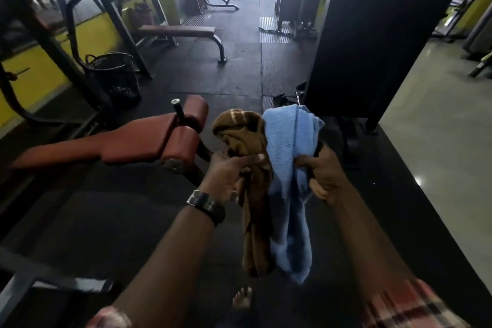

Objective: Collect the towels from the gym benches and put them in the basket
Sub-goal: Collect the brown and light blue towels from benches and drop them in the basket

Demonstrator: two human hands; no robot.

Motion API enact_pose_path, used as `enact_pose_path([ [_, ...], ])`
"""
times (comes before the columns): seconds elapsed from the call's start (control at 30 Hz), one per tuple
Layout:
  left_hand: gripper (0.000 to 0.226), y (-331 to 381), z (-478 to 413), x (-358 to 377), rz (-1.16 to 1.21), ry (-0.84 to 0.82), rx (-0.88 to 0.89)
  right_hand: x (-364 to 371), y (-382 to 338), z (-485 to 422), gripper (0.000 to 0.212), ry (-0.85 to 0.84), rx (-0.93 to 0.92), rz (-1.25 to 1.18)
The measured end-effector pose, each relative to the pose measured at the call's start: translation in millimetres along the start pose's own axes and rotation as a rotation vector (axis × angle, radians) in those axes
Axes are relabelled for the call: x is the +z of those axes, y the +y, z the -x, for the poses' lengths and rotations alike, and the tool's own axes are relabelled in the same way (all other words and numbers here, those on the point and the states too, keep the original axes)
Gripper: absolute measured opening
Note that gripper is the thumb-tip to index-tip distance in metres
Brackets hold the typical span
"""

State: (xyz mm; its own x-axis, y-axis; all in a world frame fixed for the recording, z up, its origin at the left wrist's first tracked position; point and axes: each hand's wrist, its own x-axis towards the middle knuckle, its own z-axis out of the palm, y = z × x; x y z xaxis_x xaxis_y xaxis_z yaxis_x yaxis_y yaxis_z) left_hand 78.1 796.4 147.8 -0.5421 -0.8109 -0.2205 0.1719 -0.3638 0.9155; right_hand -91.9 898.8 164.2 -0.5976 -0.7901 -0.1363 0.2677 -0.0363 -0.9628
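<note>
A black mesh basket point(114, 74) stands on the floor point(119, 221) beyond the red decline bench point(127, 144), behind its left half. The decline bench lies low, with its roller pads at its right end. Farther beyond it and well apart stands a brown flat bench point(177, 30).

Just right of the decline bench's roller pads is the left hand point(229, 176), a dark wristwatch point(206, 206) on its wrist. Its fingers are curled round a bunched brown towel point(250, 141) with pale stripes. The cloth rises above the hand and hangs below it. A light blue towel point(290, 146) touches the brown one on the side away from the bench. The right hand point(326, 176) grips it, fingers clenched round its folds. Both towels hang in the air, off the bench's surface and well apart from the basket.

Farther right of the bench stands a wide black pillar point(372, 34). Nearer than the bench, below the towels, a bare foot point(242, 298) rests on the floor.
</note>
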Motion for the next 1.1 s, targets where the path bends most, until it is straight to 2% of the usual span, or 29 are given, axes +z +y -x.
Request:
enact_pose_path([
  [0.1,0.044,25,-84,15,0.001,-0.023,0.007,1,-20,-77,0.045,0.07,-0.036,0.024],
  [0.17,0.037,42,-136,25,-0.057,-0.016,0.008,1,-32,-125,0.048,0.079,-0.053,0.008],
  [0.3,0.046,61,-235,48,-0.18,0.038,-0.003,-8,-44,-215,0.046,0.086,-0.027,-0.035],
  [0.47,0.029,74,-351,78,-0.204,-0.038,-0.042,-24,-55,-341,0.039,0.098,-0.028,0.03],
  [0.6,0.047,94,-433,91,-0.105,-0.048,-0.113,-28,-69,-440,0.037,0.004,-0.011,0.02],
  [0.73,0.072,117,-512,98,0.007,0.033,-0.095,-25,-88,-544,0.043,-0.113,0.025,-0.005],
  [0.8,0.065,124,-541,94,0.017,0.086,-0.066,-20,-92,-583,0.043,-0.119,0.076,-0.071],
  [0.87,0.05,129,-565,89,-0.024,0.158,-0.049,-15,-91,-619,0.041,-0.112,0.132,-0.129],
  [0.97,0.033,139,-628,80,-0.021,0.288,-0.061,-1,-90,-700,0.04,-0.122,0.158,-0.132],
  [1.1,0.04,150,-711,68,0.036,0.363,-0.085,24,-86,-796,0.037,-0.077,0.108,-0.046],
])
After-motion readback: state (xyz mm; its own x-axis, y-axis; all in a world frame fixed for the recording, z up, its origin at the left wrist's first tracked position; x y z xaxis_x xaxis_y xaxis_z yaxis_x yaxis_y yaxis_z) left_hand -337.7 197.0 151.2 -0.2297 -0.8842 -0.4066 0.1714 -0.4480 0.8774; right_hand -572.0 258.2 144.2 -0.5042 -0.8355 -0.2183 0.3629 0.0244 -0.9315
